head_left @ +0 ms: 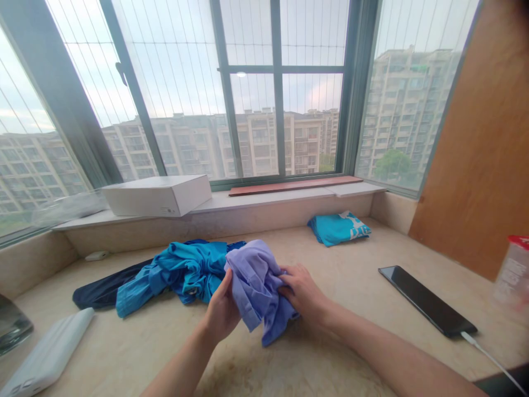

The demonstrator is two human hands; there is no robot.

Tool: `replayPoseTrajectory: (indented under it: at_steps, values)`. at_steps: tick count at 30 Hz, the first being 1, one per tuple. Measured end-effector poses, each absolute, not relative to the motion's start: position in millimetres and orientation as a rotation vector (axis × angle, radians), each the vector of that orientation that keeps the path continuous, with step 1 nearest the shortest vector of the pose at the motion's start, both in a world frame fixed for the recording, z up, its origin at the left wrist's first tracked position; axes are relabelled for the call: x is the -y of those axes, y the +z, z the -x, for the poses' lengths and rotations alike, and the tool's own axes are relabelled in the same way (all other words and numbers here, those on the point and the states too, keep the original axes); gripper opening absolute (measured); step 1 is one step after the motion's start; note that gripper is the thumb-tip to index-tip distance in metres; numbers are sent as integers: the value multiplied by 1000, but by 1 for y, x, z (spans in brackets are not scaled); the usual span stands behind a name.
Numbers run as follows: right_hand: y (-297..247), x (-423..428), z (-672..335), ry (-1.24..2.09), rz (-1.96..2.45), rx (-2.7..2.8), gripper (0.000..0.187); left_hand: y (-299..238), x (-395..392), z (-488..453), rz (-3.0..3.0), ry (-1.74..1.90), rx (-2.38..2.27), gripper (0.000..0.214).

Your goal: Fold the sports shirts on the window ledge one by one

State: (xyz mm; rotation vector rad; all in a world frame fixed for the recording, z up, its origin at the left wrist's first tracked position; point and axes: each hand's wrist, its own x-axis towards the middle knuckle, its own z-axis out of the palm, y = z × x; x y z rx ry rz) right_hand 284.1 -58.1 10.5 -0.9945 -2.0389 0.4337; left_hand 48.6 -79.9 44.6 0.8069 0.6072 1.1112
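A crumpled lavender garment point(256, 278) is lifted slightly above the beige stone sill point(339, 275). My left hand point(222, 310) grips its left edge with fingers curled round the cloth. My right hand point(303, 292) is closed on its right side, fingers dug into the folds. Just behind and to the left lies a heap of blue clothes point(182, 270) with a dark navy piece point(103, 289) trailing out further left. A folded teal shirt point(339, 227) with white print rests at the back right.
A white box point(159, 194) sits on the raised window ledge. A black phone point(427, 299) with a white cable lies at right, beside a clear cup with a red lid point(514, 270). A white power bank point(47, 353) lies at front left. A wooden panel point(479, 165) bounds the right.
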Motion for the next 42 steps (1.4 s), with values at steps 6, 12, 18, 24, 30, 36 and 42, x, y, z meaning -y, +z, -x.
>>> replayPoseTrajectory:
  at_steps: [6,12,18,24,30,36,42]
  values:
    - [42,26,-325,495,1011,1479,41,53,72,-43,-711,1396,-672,46]
    - [30,2,-359,641,1031,1033,42,56,68,-53,-736,1496,-820,38]
    - [27,-7,-371,594,1132,1039,43,59,66,-52,-739,1586,-942,44]
    - [32,34,-330,584,1000,1794,51,50,71,-53,-739,1446,-871,44]
    - [16,62,-304,432,944,2437,96,56,82,-60,-701,1370,-742,45]
    - [23,46,-318,393,975,2297,40,74,83,-54,-556,1365,-783,41]
    - [42,28,-344,424,1053,1662,47,78,72,-30,-394,1715,-868,14]
